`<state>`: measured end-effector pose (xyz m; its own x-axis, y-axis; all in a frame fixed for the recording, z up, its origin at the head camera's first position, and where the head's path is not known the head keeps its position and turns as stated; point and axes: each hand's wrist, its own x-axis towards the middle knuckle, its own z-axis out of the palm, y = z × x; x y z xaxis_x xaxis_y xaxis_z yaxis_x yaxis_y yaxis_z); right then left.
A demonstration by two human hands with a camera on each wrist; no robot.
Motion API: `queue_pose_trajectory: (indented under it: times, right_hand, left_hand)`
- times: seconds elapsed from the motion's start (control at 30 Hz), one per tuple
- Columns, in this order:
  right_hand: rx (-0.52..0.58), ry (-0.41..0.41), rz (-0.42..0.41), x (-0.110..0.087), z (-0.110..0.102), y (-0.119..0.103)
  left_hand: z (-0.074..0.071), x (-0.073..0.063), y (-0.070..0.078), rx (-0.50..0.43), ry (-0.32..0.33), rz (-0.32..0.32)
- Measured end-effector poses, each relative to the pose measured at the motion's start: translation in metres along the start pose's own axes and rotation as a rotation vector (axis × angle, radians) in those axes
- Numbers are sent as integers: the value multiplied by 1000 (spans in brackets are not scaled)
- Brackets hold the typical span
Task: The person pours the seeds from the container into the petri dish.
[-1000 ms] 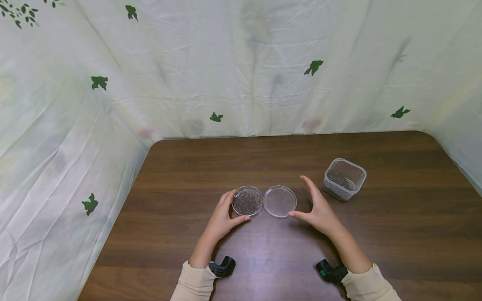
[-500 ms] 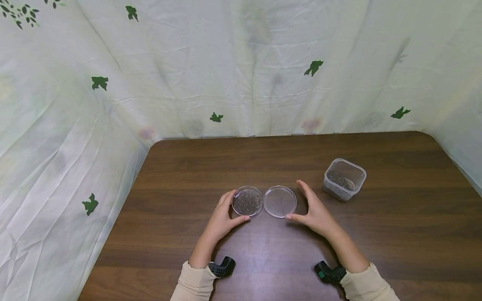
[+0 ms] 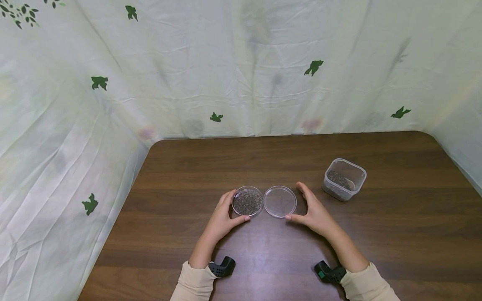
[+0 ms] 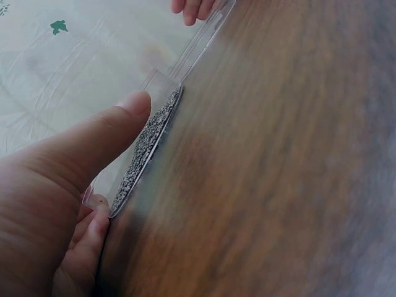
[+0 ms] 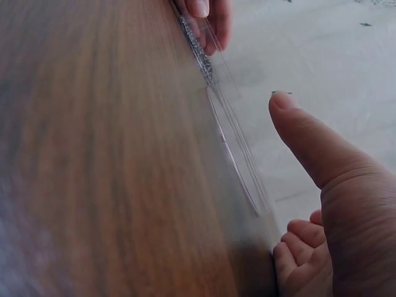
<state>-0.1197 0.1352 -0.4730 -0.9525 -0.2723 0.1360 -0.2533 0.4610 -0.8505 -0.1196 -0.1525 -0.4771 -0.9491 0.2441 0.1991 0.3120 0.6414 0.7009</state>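
Observation:
A clear petri dish (image 3: 247, 201) filled with small dark grey granules lies flat on the wooden table. My left hand (image 3: 219, 221) holds it from the left, thumb along the near rim and fingers at the far-left rim. Right beside the dish lies a clear round petri dish lid (image 3: 280, 202) with nothing in it. Around the lid's right side my right hand (image 3: 320, 215) is spread wide, thumb by the near rim. In the right wrist view its fingers (image 5: 303, 250) stand a little apart from the lid's edge.
A square translucent plastic tub (image 3: 344, 179) with more dark granules stands on the table (image 3: 188, 163), behind and right of the right hand. A pale curtain (image 3: 241, 71) with green leaf shapes hangs behind the table.
My right hand has shifted slightly left, closer to the lid, with its fingers drawn in a little. The left hand, dish and tub have not moved.

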Motion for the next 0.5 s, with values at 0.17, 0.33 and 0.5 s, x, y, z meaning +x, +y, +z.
queue_pose_trajectory:
  times: [0.17,0.33,0.5]
  right_hand:
    - [-14,-9,10,1,0,1]
    - [-65,-17,17,2,1,0]
    - [-105,-26,34,2,3,-1]
  left_hand:
    - [0,0,0,1,-1,-6]
    - [0,-1,0,6,-2,-8]
    - [0,0,1,2,-7,-14]
